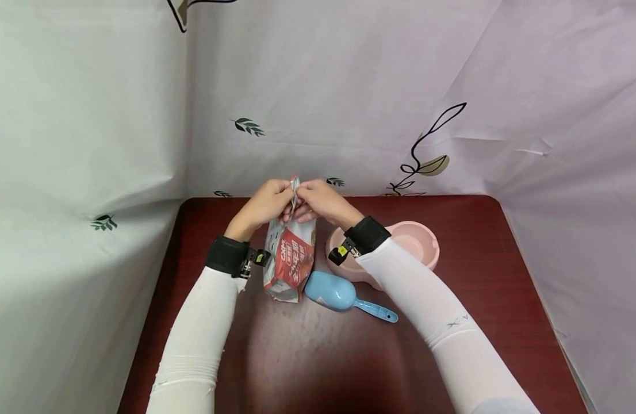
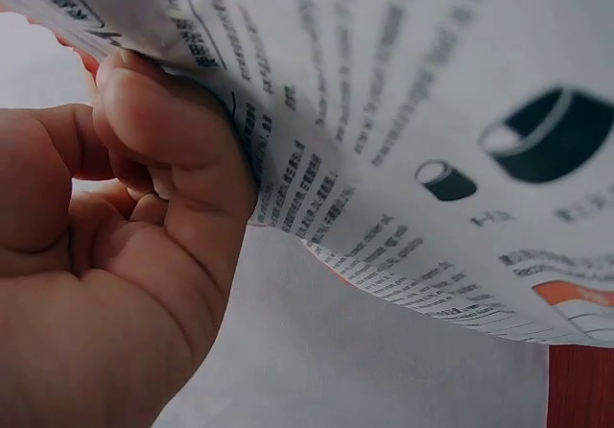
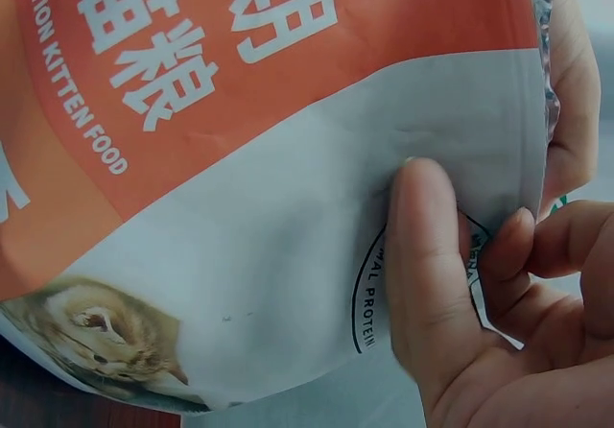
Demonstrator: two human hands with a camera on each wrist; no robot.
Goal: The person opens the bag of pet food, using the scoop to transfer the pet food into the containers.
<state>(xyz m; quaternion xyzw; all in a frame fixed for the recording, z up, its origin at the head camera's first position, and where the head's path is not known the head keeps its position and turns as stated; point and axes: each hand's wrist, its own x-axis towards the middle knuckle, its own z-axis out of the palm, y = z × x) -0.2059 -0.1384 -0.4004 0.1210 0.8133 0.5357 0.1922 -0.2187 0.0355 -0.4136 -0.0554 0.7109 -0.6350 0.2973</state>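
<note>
A red-and-white bag of kitten food [image 1: 295,261] stands on the table, its top edge raised between both hands. My left hand [image 1: 268,202] pinches that edge from the left; in the left wrist view its curled fingers grip the printed white side. From the right, my right hand [image 1: 325,202] pinches the same edge. The right wrist view shows one of its fingers [image 3: 427,255] lying along the bag's front, beside the words "kitten food". Whether the bag's mouth is parted is hard to tell. A blue scoop [image 1: 332,291] lies against the bag's lower right side.
A pink double pet bowl [image 1: 426,244] sits right of the bag, partly hidden under my right forearm. The dark red table [image 1: 483,276] reaches back to a pale patterned cloth [image 1: 338,86], which also hangs at both sides.
</note>
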